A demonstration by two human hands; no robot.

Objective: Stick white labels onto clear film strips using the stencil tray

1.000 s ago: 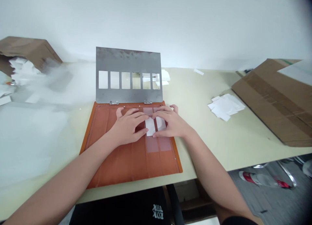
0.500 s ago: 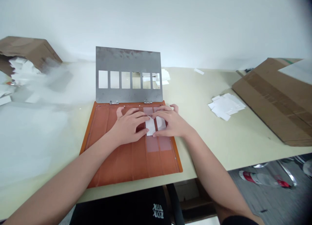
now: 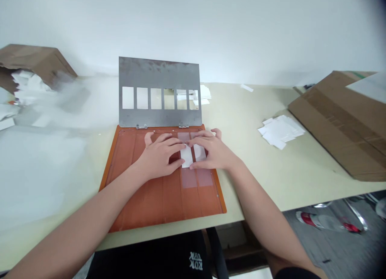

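Note:
An orange board [image 3: 163, 202] with ribbed panels lies flat on the pale table. Two white paper pieces [image 3: 187, 156] sit side by side on translucent strips [image 3: 196, 178] near its far end. My left hand [image 3: 159, 156] rests on the board, its fingertips and thumb at the paper's left edge. My right hand [image 3: 211, 152] presses from the other side, with fingers over the paper. Part of the paper is hidden under my fingers. A hinged steel plate [image 3: 158, 75] with a row of rectangular windows stands raised behind the board.
A loose pile of white paper pieces [image 3: 280, 131] lies on the table to the right, beside a large cardboard sheet [image 3: 340, 126]. More white paper [image 3: 205, 93] shows behind the plate. A torn cardboard box [image 3: 33, 61] spills white scraps at left. A shoe [image 3: 322, 222] shows on the floor below.
Both hands stay on the white paper with almost no movement. The whole view has shifted very slightly.

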